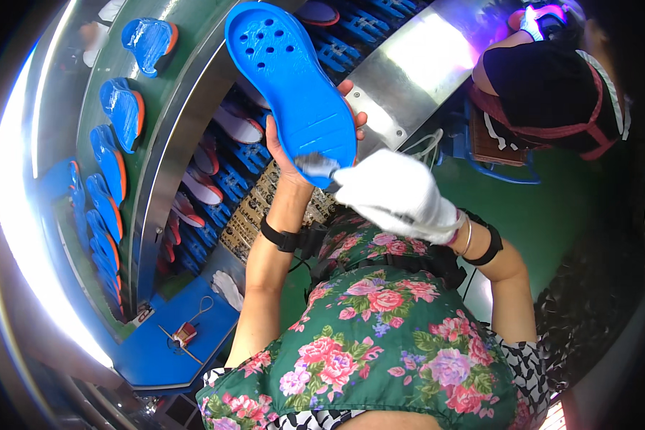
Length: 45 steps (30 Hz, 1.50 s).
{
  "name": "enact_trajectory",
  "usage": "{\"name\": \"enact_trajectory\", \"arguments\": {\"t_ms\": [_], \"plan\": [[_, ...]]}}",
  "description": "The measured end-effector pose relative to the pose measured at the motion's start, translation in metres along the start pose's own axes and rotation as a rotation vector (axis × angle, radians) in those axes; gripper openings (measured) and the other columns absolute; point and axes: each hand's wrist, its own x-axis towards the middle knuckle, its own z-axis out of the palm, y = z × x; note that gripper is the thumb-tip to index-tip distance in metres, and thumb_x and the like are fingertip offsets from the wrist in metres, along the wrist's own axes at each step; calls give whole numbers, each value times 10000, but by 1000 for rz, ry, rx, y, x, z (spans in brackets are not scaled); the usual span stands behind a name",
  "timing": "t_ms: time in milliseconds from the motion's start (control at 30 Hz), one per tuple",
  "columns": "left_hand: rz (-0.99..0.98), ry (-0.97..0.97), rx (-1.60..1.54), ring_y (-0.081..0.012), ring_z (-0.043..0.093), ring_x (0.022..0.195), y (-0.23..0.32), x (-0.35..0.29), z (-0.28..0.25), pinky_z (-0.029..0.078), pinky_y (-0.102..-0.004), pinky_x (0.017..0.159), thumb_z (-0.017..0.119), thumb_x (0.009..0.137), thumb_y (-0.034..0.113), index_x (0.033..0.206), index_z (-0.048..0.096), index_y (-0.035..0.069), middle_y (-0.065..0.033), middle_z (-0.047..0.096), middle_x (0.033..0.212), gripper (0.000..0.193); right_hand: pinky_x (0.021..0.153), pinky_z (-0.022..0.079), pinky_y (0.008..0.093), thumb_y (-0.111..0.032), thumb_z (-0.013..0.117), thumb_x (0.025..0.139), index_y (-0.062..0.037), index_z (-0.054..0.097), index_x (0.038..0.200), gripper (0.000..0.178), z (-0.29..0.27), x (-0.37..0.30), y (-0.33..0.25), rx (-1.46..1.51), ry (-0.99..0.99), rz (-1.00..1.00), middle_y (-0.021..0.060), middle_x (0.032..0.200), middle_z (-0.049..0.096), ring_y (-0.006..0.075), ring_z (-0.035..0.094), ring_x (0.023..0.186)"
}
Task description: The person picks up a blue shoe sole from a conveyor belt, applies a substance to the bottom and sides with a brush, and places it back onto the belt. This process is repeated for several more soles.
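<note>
A bright blue shoe sole [292, 86] with several round holes at its toe end lies tilted in my bare left hand [282, 154]. My left thumb and fingers wrap its sides near the heel, with fingertips showing past the right edge. My right hand [398, 193], in a white glove, is closed around a brush whose handle is mostly hidden. The bristles of the brush [317, 165] look blurred and lie over the heel end of the sole. Shallow ridges cross the sole's inner face just above the brush.
To the left, a green conveyor belt [186, 39] carries several blue soles with orange edges [150, 44]. Below its metal edge are racked shoe parts [238, 126]. A blue table [147, 358] stands lower left; a seated person [545, 93] works at upper right.
</note>
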Motion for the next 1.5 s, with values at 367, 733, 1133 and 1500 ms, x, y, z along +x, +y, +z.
{"name": "enact_trajectory", "arguments": {"t_ms": [367,733,1133,1500], "plan": [[-204,-7,42,-361,563,1031,18,7,0,557,-447,864,741,697,791,1498,329,-81,-273,561,1183,1254,735,579,354,-58,832,786,-80,777,997,219,-2,-10,-10,87,-82,56,74,976,768,239,728,866],[-427,-76,127,-453,620,1077,32,16,11,553,-492,853,653,851,625,1521,331,-74,-317,466,1406,1021,743,584,382,-60,713,830,-94,744,1147,320,0,-25,-8,-52,-165,-70,111,1142,738,274,704,889],[-508,-187,208,-495,621,1190,39,18,-4,519,-526,1031,601,886,561,1529,379,-75,-337,480,1468,931,712,579,356,-29,798,801,-87,777,1069,275,5,-23,-10,108,-138,-9,104,1059,760,242,706,853],[-335,132,78,-486,590,1242,22,3,-6,503,-577,1040,525,940,609,1547,355,-31,-317,476,1480,899,849,580,324,9,803,812,-22,779,977,170,-14,-6,4,366,131,497,99,995,777,181,736,905]]}}
